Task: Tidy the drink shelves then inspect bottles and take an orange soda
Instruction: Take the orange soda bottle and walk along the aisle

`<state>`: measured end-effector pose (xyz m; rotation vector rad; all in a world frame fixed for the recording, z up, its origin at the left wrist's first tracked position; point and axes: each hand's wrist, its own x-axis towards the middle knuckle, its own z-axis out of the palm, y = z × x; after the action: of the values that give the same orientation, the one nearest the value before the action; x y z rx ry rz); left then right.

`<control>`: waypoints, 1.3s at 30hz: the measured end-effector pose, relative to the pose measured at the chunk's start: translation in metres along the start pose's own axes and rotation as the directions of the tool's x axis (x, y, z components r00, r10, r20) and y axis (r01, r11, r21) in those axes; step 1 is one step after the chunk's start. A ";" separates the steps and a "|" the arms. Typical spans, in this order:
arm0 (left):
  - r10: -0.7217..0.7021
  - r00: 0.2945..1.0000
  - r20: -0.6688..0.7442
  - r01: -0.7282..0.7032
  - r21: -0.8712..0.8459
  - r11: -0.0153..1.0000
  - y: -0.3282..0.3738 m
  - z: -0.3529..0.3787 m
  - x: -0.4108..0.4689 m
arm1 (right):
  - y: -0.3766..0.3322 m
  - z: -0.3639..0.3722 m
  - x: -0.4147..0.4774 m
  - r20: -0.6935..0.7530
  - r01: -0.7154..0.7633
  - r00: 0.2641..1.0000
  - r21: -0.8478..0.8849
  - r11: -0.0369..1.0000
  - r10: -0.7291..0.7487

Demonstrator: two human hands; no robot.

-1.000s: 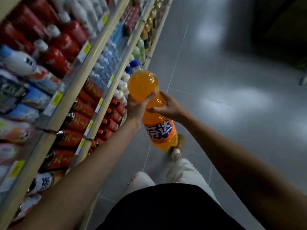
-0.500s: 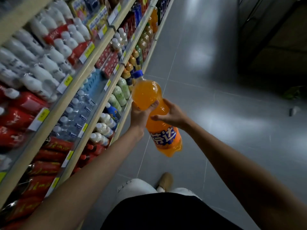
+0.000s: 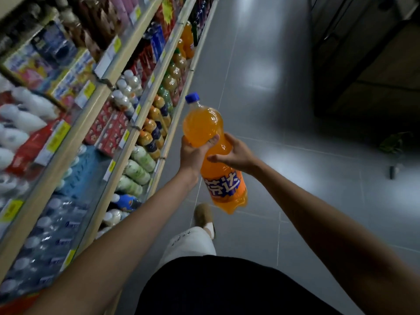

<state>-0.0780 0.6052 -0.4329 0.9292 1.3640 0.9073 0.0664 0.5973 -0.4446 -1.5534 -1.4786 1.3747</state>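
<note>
So I've got the orange soda bottle (image 3: 213,160) out in the aisle, off the shelves (image 3: 127,92) entirely and held over the grey floor (image 3: 284,98), tilted with the blue cap (image 3: 192,97) pointing up and away and the base hanging toward me. My left hand (image 3: 194,153) has its fingers (image 3: 212,140) curled tight round the narrow waist just under the shoulder bulge, which makes sense since that's the only part slim enough to grip on a bottle this fat. My right hand (image 3: 236,154) is on the far side at about the same height, fingers only half curled, more steadying the bottle than clamping it; I can't tell how much of the palm really touches. Holding it label-up like this looks like the inspecting bit, since the blue-and-white label (image 3: 223,185) faces straight at the camera. The shelves run along the left edge of the aisle, with smaller orange bottles (image 3: 151,133) lined up on the lowest shelf edge, close by. I'd guess taking it is basically done, just needs carrying off. Heavy and sloshy, so two hands seems smart.
</note>
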 end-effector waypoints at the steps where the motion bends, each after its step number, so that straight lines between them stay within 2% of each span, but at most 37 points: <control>1: -0.003 1.000 0.014 0.003 0.000 1.000 0.009 0.010 0.023 | -0.002 -0.015 0.020 -0.015 -0.009 1.000 -0.009 1.000 0.009; 9: 0.049 0.995 0.082 -0.054 0.064 0.996 0.097 0.092 0.181 | -0.026 -0.134 0.158 -0.121 -0.020 0.992 0.020 1.000 0.022; 13: 0.029 0.995 0.090 -0.036 0.073 0.997 0.125 0.135 0.257 | -0.024 -0.193 0.227 -0.120 -0.027 0.992 0.030 0.999 0.031; 21: -0.025 1.000 -0.002 0.026 0.043 0.999 0.174 0.236 0.413 | -0.013 -0.327 0.383 0.004 -0.060 0.998 0.029 0.998 0.060; 26: -0.060 0.991 -0.115 0.055 -0.049 0.997 0.206 0.290 0.500 | -0.017 -0.406 0.482 0.115 -0.068 0.991 -0.056 0.996 0.074; 29: -0.071 0.983 -0.168 0.059 -0.076 0.995 0.221 0.312 0.545 | -0.019 -0.438 0.534 0.172 -0.060 0.982 -0.109 0.992 0.078; 39: -0.115 0.961 -0.251 0.085 -0.125 0.988 0.261 0.353 0.742 | -0.021 -0.512 0.732 0.276 -0.100 0.953 -0.102 0.990 0.125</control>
<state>0.2853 1.3863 -0.4738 0.6656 1.5476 1.0428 0.4249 1.4154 -0.4765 -1.5655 -1.6582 1.6753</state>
